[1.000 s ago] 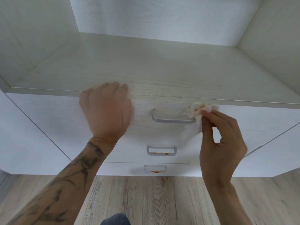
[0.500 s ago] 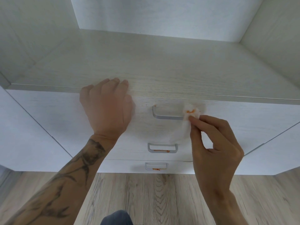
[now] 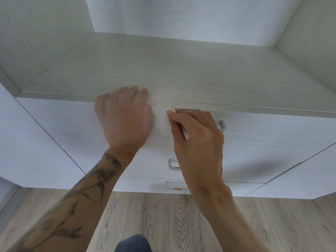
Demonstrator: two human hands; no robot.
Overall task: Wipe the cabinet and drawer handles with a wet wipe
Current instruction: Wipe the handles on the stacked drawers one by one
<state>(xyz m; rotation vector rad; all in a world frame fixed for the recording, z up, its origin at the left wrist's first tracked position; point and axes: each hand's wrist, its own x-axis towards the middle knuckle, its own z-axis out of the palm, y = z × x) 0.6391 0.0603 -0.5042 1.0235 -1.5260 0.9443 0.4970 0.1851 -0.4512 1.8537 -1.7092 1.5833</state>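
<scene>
My right hand [image 3: 198, 140] pinches a white wet wipe [image 3: 164, 124], orange-stained at its top corner, against the left end of the top drawer's metal handle [image 3: 221, 124]. Most of that handle is hidden behind my fingers; only its right end shows. My left hand [image 3: 123, 122] lies flat on the top drawer front [image 3: 263, 139], fingers reaching over the cabinet's top edge. Below, the middle drawer handle [image 3: 172, 165] and the bottom drawer handle [image 3: 174, 185] both carry orange smears and are partly covered by my right wrist.
The pale wood cabinet top [image 3: 181, 73] runs back into a recess with white walls. Cabinet doors [image 3: 36, 151] flank the drawers on both sides. Wood-look floor [image 3: 163, 220] lies below, and a dark knee [image 3: 133, 243] shows at the bottom edge.
My right hand has slid the wipe leftward along the top handle, from its right end to its left end. My left hand has stayed put on the drawer front.
</scene>
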